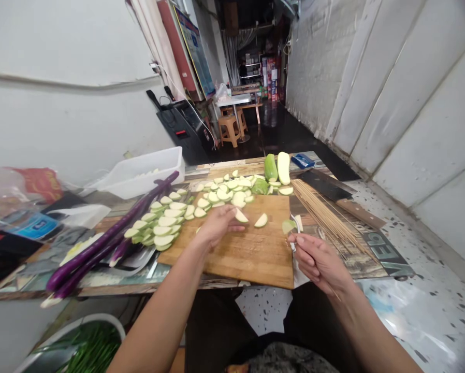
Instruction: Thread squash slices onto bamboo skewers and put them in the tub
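Observation:
My left hand (217,224) rests on the wooden cutting board (251,254), its fingertips closed on a pale squash slice (241,215). Another loose slice (261,220) lies just to the right of it. My right hand (318,261) hovers at the board's right edge with its fingers curled in a pinch. It seems to hold a thin skewer carrying a pale green slice (289,226). Heaps of cut slices (166,220) line the board's left and far edges.
Two squash halves (277,167) and a cleaver (328,186) lie at the far right, beside a bundle of bamboo skewers (325,215). Long purple eggplants (112,233) lie at the left, behind them a white plastic tub (139,173). A bowl of greens (88,347) sits below.

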Tool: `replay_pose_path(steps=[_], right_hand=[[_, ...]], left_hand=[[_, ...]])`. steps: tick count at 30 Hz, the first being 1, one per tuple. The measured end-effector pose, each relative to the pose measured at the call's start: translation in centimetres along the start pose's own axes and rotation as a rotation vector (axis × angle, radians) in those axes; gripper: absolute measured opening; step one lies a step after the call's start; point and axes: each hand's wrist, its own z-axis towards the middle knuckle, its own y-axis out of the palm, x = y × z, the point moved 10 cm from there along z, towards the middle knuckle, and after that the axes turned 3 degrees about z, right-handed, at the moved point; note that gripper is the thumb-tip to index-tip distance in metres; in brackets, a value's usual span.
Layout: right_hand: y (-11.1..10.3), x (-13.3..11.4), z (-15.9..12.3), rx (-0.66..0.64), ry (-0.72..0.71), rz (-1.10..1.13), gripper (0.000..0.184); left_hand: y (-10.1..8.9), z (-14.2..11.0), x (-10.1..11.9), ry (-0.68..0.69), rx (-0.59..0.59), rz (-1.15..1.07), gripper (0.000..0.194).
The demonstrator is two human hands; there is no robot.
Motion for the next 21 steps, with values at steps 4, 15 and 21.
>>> replay_pose_path(steps=[4,15,21], right_hand=[[-1.1,-0.8,-0.4,0.064,-0.037,-0.005,0.022],[-3.6,-3.4,-2.4,0.195,-0.158,-0.015,0.021],[-3.8,-3.0,-2.3,0.211,-0.159,-0.016,0.022]], left_hand=[[0.5,1.0,1.4,0.076,0.058,0.114,0.018],[5.8,3.6,6.0,0.504,0.212,1.064,0.024],[6.7,0.0,2.9,0.456,0.134,1.391,0.028]])
